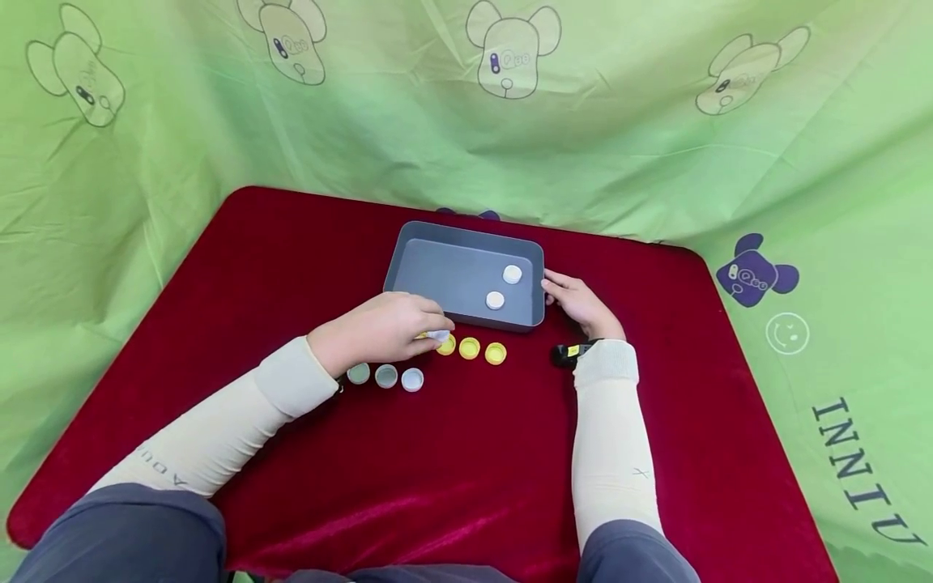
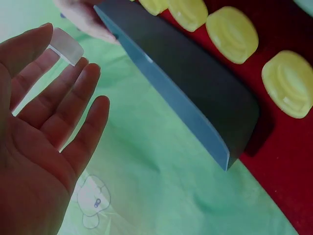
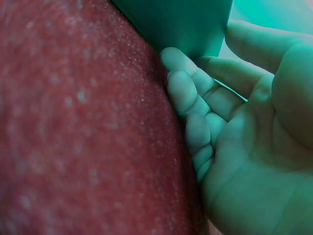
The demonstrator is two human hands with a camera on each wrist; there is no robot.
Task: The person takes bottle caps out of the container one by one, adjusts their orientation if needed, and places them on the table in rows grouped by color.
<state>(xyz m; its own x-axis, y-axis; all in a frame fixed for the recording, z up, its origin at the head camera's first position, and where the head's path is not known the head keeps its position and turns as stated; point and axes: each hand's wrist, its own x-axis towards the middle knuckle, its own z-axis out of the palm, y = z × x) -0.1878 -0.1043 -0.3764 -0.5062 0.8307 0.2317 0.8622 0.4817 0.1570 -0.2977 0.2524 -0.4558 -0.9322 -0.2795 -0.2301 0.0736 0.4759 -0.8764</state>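
Observation:
My left hand (image 1: pixel 382 328) pinches a white bottle cap (image 2: pixel 67 46) between thumb and fingertips, above the row of yellow bottle caps (image 1: pixel 470 348) along the near side of a grey tray (image 1: pixel 466 236). Its other fingers are spread in the left wrist view. My right hand (image 1: pixel 579 304) holds the tray at its right wall. In the right wrist view its lower fingers curl near the cloth and touch the tray's corner. Two white caps (image 1: pixel 513 274) lie in the tray's right part. Nearer to me, three pale caps (image 1: pixel 386 376) sit in a row beside my left wrist.
A dark red cloth (image 1: pixel 474 470) covers the table. Green fabric with printed cartoon heads (image 1: pixel 510 57) hangs behind and at both sides. A black device (image 1: pixel 564 355) is at my right wrist.

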